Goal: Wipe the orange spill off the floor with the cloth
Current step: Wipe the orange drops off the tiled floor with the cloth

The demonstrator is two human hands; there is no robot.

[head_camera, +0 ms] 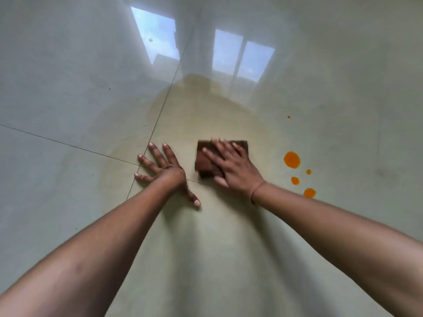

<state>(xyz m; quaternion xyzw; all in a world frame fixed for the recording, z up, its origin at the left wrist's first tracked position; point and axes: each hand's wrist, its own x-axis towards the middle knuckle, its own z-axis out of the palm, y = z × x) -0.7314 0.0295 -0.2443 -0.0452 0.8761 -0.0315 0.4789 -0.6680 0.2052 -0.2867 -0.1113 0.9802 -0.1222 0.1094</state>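
A folded dark brown cloth (206, 160) lies flat on the glossy pale floor tiles. My right hand (233, 167) presses down on it with fingers spread, covering its right half. To the right of the cloth, the orange spill shows as a large round drop (291, 159) and three smaller drops below it (309, 193), with a tiny speck farther up (288, 117). The cloth does not touch any drop. My left hand (162, 167) rests flat on the floor to the left of the cloth, fingers splayed, holding nothing.
Dark grout lines (158, 124) cross under my left hand. Bright window reflections (238, 56) shine on the tiles ahead. A faint yellowish smear (206, 106) spreads over the floor beyond the cloth. Small dark specks dot the tiles at left.
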